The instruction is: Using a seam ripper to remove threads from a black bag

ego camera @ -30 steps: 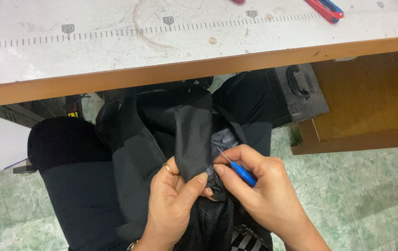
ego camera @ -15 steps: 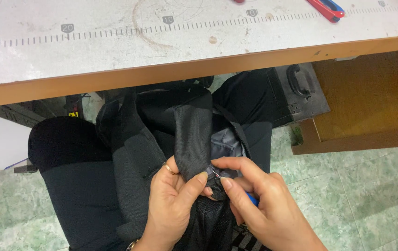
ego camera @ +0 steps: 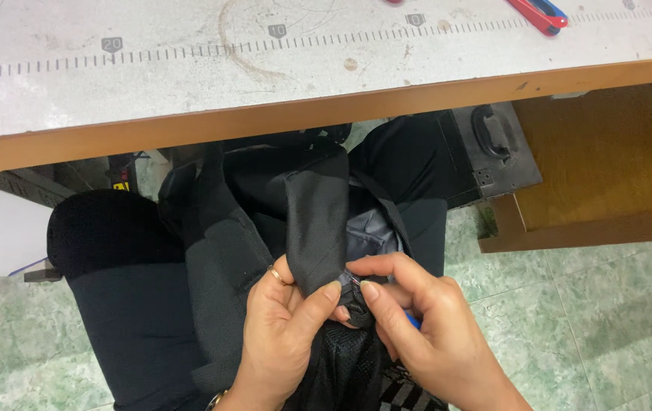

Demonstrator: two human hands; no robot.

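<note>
A black fabric bag with a grey lining lies across my lap, below the table edge. My left hand, with a ring on one finger, pinches a black fabric strap near its lower end. My right hand pinches the same spot from the right, fingertips meeting my left thumb at a small seam or zipper end. A blue-handled tool is tucked in my right palm, only a sliver showing. Black mesh fabric hangs below both hands.
A white worktable with a printed ruler scale and an orange-brown edge runs across the top. A red and blue tool lies on it at the far right. A wooden cabinet and a black case stand at right on green floor tiles.
My right hand turned the blue-handled tool from pointing at the seam into my palm, and its fingertips closed on the fabric beside my left thumb. My left hand kept its pinch.
</note>
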